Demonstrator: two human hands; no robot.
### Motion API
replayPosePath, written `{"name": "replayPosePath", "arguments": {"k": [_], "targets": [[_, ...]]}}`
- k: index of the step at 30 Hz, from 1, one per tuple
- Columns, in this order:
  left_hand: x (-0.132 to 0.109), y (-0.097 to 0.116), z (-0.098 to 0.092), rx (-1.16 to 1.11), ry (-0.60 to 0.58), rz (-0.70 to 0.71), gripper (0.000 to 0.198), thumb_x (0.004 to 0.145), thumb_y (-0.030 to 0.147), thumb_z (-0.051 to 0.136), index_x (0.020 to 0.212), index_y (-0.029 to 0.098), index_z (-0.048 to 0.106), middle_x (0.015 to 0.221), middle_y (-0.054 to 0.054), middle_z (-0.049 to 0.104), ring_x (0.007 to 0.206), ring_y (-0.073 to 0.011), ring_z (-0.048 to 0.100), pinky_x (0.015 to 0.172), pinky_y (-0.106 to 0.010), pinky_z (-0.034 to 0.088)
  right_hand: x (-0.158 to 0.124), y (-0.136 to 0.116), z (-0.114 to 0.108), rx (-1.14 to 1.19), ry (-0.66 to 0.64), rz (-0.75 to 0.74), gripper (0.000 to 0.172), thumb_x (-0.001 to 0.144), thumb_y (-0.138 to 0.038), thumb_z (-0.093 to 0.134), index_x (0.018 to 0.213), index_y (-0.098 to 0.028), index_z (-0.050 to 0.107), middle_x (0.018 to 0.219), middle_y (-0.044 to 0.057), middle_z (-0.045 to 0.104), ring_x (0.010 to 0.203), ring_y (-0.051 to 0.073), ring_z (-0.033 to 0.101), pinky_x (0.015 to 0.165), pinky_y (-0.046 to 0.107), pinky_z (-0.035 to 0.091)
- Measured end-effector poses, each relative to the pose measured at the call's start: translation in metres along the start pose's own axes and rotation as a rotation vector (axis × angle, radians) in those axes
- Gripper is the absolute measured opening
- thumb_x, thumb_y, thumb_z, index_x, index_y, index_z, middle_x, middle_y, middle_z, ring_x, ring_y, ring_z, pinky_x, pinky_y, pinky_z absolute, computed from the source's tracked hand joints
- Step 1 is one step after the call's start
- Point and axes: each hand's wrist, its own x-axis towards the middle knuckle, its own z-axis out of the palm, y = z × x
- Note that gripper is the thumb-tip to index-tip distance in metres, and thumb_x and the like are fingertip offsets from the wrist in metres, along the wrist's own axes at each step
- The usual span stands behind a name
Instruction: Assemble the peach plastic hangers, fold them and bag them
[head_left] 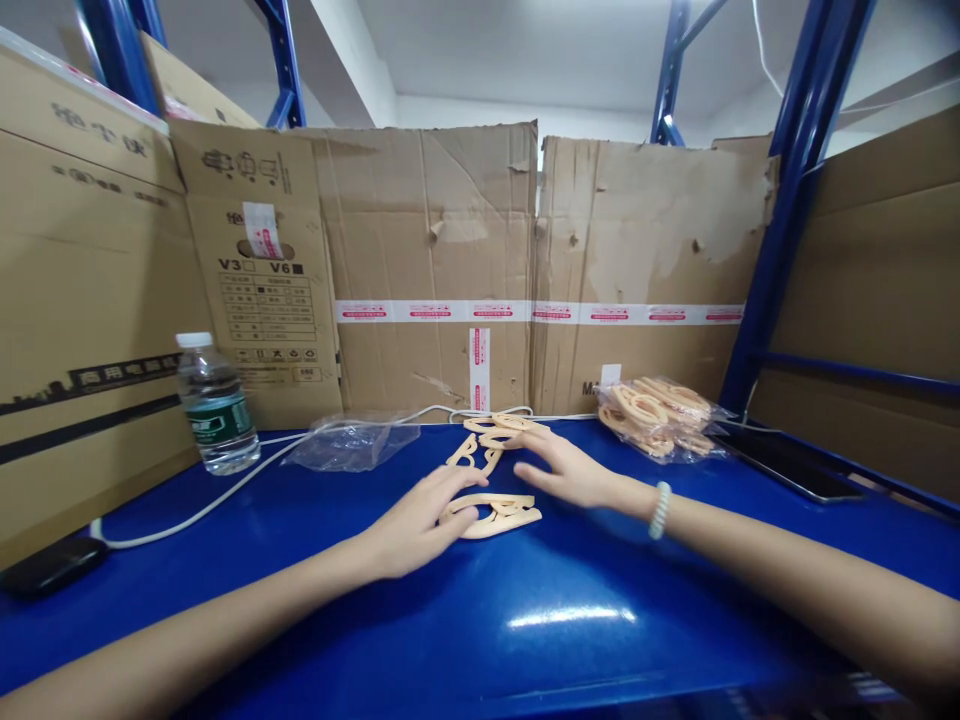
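Observation:
My left hand (420, 525) is at the left end of a beige plastic folding hanger (506, 520), which lies flat on the blue table. Its thumb rests over the hanger, and its fingers are stretched out and apart from the thumb. Farther back, my right hand (566, 470) reaches in from the right with thumb and fingers spread. Its fingertips are at a loose group of similar beige hangers (499, 428), partly covering them; whether they touch cannot be made out. Another beige piece (465, 450) lies at an angle between the two hands.
A clear bag of beige hangers (660, 415) lies at the back right, beside a dark phone (791, 468). Crumpled clear plastic (352, 443), a water bottle (219, 410) and a white cable (202, 515) are on the left. Cardboard (435, 240) walls the back.

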Motion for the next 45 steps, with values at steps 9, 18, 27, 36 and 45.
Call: {"name": "replayPosePath", "arguments": {"k": [9,18,27,36,45], "targets": [[0.061,-0.047,-0.001,0.195,-0.084,0.013,0.011,0.083,0.017,0.052,0.084,0.017,0.063,0.088,-0.006,0.067,0.088,-0.0226,0.061,0.08,-0.032,0.047,-0.04,-0.038,0.001,-0.066,-0.155,-0.127,0.034,0.098,-0.034,0.046,0.129,-0.023,0.052,0.121,0.01,0.059,0.106,0.025,0.054,0.09,0.042,0.043],[0.082,-0.068,0.003,0.226,0.183,-0.09,0.025,0.08,0.004,0.042,0.092,0.015,0.062,0.109,-0.015,0.062,0.106,-0.0289,0.055,0.092,-0.044,0.042,-0.041,-0.029,0.011,0.076,0.005,0.074,0.022,0.09,-0.029,0.061,0.108,-0.017,0.055,0.104,0.009,0.062,0.094,0.023,0.054,0.083,0.037,0.046],[0.02,-0.008,0.025,-0.022,0.098,-0.121,0.035,0.094,0.037,0.044,0.121,0.021,0.059,0.11,-0.007,0.068,0.104,-0.0219,0.062,0.092,-0.034,0.047,-0.033,-0.018,0.022,0.175,0.053,0.108,0.02,0.086,-0.036,0.068,0.09,-0.019,0.06,0.098,0.006,0.062,0.091,0.022,0.053,0.082,0.036,0.044],[0.024,-0.002,0.025,-0.171,0.099,-0.221,0.03,0.085,0.032,0.054,0.108,0.018,0.067,0.112,-0.007,0.069,0.104,-0.025,0.061,0.091,-0.036,0.044,-0.034,-0.013,0.024,0.692,0.069,0.194,0.026,0.085,-0.042,0.065,0.088,-0.018,0.056,0.077,0.0,0.06,0.068,0.015,0.053,0.063,0.028,0.041],[0.02,0.01,0.029,-0.506,0.252,-0.282,0.031,0.086,0.037,0.054,0.105,0.015,0.065,0.084,-0.005,0.072,0.081,-0.0216,0.067,0.072,-0.03,0.05,-0.035,-0.02,0.018,1.069,0.107,0.43,0.046,0.069,-0.042,0.08,0.102,-0.015,0.063,0.074,-0.002,0.064,0.059,0.01,0.055,0.062,0.027,0.045]]}}
